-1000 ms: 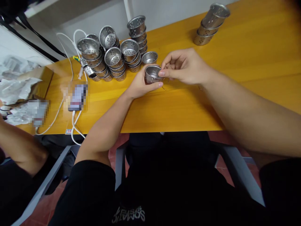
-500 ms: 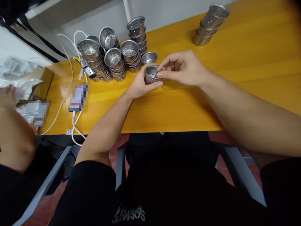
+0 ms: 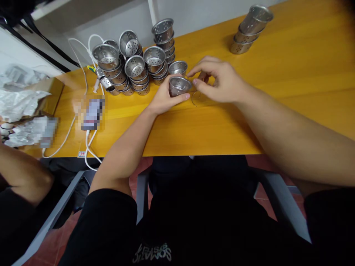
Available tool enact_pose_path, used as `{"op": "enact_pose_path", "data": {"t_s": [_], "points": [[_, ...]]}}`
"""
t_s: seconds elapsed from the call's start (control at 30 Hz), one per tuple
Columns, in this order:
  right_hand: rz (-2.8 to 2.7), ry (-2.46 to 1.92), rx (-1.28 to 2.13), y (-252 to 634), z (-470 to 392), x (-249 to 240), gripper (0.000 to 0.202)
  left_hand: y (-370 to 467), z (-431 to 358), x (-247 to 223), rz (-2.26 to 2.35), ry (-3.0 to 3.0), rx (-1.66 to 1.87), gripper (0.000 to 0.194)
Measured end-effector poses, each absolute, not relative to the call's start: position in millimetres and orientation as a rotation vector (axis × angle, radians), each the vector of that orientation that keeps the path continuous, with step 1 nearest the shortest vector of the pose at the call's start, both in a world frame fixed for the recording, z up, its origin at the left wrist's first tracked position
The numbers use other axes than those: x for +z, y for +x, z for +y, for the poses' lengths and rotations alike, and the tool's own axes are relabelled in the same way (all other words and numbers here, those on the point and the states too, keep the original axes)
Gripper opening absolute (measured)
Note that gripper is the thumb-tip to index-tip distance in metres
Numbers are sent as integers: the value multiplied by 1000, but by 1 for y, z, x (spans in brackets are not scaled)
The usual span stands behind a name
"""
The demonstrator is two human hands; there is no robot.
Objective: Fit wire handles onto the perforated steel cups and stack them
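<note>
My left hand (image 3: 163,98) is wrapped round a small perforated metal cup (image 3: 179,87), its open top facing up. Close to the cup's right rim is my right hand (image 3: 215,81), thumb and index finger slightly apart and the other fingers curled. A thin curved wire (image 3: 194,99) shows just below the right fingertips; whether the fingers hold it is unclear. Another metal cup (image 3: 178,68) stands right behind the held one. Several stacks of like cups (image 3: 135,70) are to the left and behind.
Three stacked cups (image 3: 241,46) lean at the back right of the yellow table (image 3: 177,140). On the left are a blurred phone (image 3: 93,113), white cables, plastic bags (image 3: 24,105) and another person's arm (image 3: 24,173). Grey chair arms flank my body.
My right thumb and index finger have come away from the cup's rim and parted a little. More of the thin wire shows. The other person's arm at the left has moved down.
</note>
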State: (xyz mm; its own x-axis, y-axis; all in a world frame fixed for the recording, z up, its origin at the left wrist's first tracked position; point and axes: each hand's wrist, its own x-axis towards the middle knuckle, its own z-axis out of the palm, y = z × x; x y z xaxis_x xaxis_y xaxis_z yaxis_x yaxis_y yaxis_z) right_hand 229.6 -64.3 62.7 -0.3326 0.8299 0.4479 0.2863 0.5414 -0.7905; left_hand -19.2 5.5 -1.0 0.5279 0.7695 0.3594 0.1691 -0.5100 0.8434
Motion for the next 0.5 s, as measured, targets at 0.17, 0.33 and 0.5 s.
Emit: {"op": "enact_pose_path", "data": {"t_s": [0.17,0.33,0.5], "points": [[-2002,-894,674,232,-60,60,33,-20,6,-1,752,1981,981,101],[-2104,-830,680,231,-57,48,30,-19,2,2,700,2005,993,103],[-2144,-750,690,227,-53,37,38,-20,0,4,656,2047,971,103]]}}
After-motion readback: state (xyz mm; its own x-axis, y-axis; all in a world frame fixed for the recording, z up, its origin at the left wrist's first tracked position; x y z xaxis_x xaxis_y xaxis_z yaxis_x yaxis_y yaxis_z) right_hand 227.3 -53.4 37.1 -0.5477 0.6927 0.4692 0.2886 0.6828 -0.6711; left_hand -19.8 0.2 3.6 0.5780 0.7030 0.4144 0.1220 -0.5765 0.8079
